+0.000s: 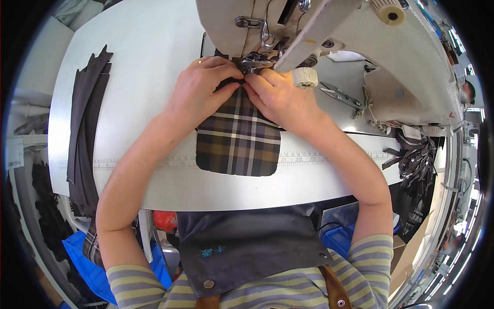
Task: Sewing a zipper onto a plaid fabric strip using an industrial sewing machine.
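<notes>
A plaid fabric piece with rounded lower corners lies on the white sewing table, its upper end under the presser foot of a sewing machine. Just left of the foot, my left hand pinches the dark upper edge of the cloth between thumb and fingers. Close against it, my right hand presses its thumb and fingers together on the same cloth, right by the foot. The needle and the stitch line are hidden by the foot and my fingers.
Long dark fabric strips lie along the table's left side. Thread snips rest under the machine arm. A bunch of dark strips hangs at the right edge. A ruler tape crosses the table, and a blue bin stands below left.
</notes>
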`<state>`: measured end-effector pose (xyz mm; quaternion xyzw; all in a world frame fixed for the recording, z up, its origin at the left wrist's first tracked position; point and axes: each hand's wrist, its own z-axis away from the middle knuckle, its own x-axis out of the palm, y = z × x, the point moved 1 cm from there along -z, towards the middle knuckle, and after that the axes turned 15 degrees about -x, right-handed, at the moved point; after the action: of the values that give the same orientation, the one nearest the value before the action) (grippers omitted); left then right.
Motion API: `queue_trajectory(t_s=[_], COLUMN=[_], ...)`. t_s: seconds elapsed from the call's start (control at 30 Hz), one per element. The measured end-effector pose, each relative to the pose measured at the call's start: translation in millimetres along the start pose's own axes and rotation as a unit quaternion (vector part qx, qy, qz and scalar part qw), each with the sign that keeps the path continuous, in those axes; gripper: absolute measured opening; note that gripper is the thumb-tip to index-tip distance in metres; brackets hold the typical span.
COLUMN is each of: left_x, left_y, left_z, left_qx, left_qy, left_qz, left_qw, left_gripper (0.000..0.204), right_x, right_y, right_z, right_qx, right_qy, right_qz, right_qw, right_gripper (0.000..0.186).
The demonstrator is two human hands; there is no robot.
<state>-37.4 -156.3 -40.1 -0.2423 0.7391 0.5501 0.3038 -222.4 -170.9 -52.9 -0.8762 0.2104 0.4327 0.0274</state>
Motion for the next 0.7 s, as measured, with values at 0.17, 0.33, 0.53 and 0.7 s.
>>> queue_trajectory(t_s=[0.17,0.33,0.53,0.7], left_x=[4.8,5.9,-3.6,-14.8], left_y=[2.2,-9.9,-3.6,-19.7], left_z=[-1.5,-2.5,-12.7,-37.3], left_qx=[0.084,-0.045,-0.122,-0.080], left_qy=[0.061,0.033,-0.057,-0.210], left_qz=[-0.045,0.095,0.190,0.255], left_qw=[0.994,0.994,0.972,0.941], left_gripper=[0.016,0.013,0.010,0.012], right_x=[7.4,-33.7,-38.6,-13.2], right_y=[4.5,-4.4,-66.8,-65.6], right_z=[3.6,-10.4,3.3,-46.0], right_qx=[0.118,0.338,-0.053,0.119], right_qy=[0.019,-0.098,-0.085,-0.024], right_qz=[-0.081,-0.288,-0.084,-0.189], right_qw=[0.990,0.891,0.991,0.974], right_gripper=[0.013,0.021,0.037,0.019])
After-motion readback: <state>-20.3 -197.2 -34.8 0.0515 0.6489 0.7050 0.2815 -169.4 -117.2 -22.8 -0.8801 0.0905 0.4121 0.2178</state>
